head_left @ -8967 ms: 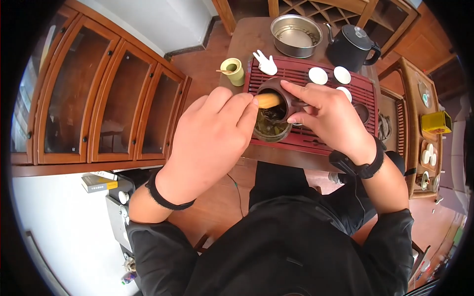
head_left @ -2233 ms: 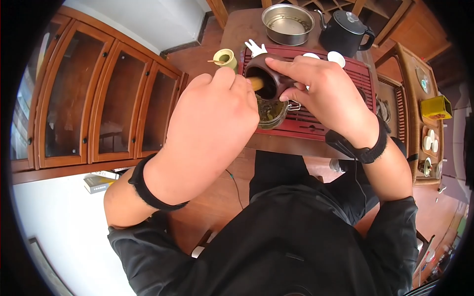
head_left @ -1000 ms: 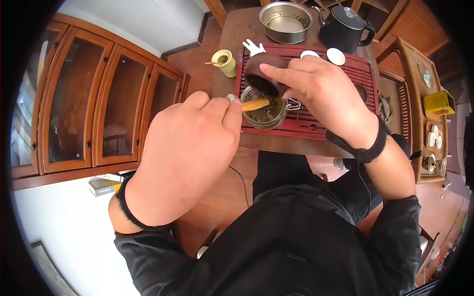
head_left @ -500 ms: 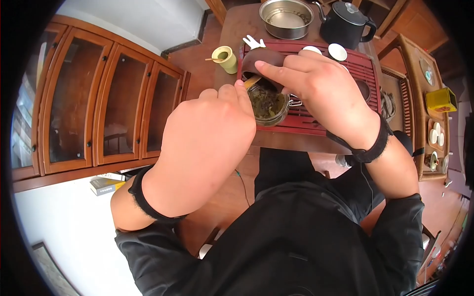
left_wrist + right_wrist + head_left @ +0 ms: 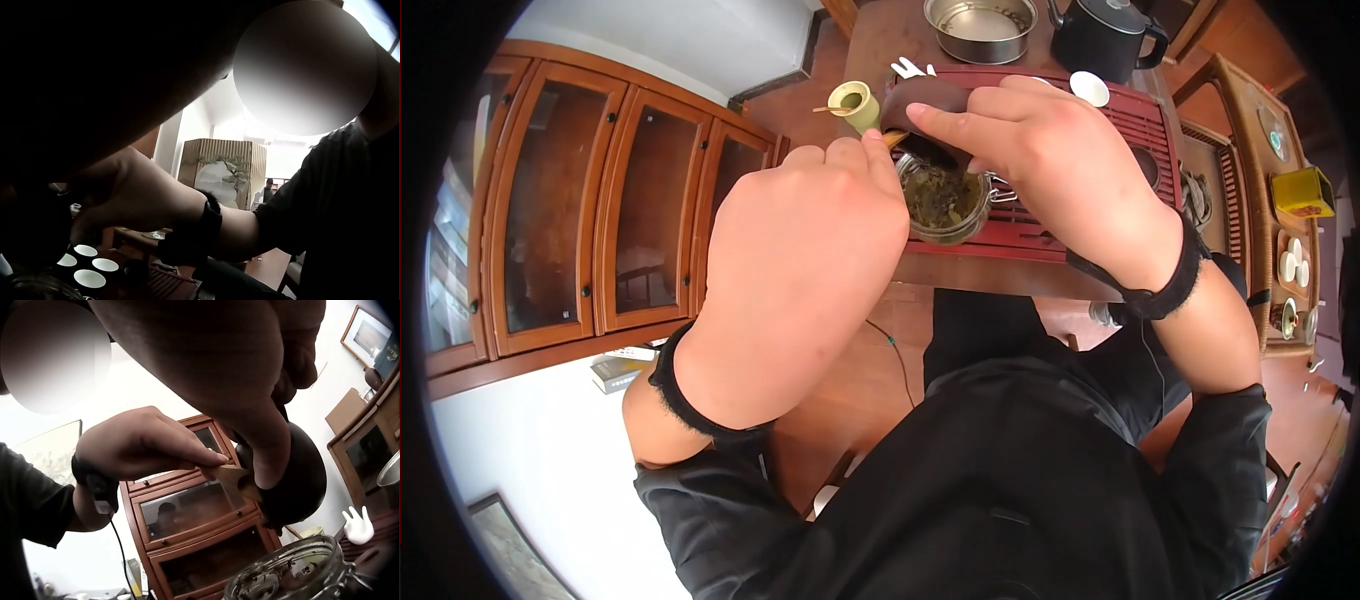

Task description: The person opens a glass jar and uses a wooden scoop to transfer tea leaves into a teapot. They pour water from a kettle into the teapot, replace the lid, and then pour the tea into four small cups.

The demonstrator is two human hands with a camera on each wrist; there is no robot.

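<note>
My left hand (image 5: 805, 270) pinches a wooden tea scoop (image 5: 234, 478), whose far end goes into the mouth of a dark brown clay teapot (image 5: 930, 100). My right hand (image 5: 1070, 170) holds the teapot tipped mouth-down, index finger stretched along its side. Just below the mouth stands an open glass jar (image 5: 945, 205) with a wire clasp, holding wet dark and green tea leaves. In the right wrist view, dark leaf bits hang at the pot's lower rim, above the jar. The inside of the pot is hidden.
The jar stands on a red slatted tea tray (image 5: 1035, 235) with white cups (image 5: 1090, 88) and a white hand figurine (image 5: 912, 69). Behind are a metal basin (image 5: 982, 45) and a black kettle (image 5: 1100, 40). A green bamboo cup (image 5: 855, 105) stands left.
A second ago the scoop lay outside the pot, over the jar; my left hand has since brought it back into the mouth. Compared with 9 seconds ago, the pot is tipped further down.
</note>
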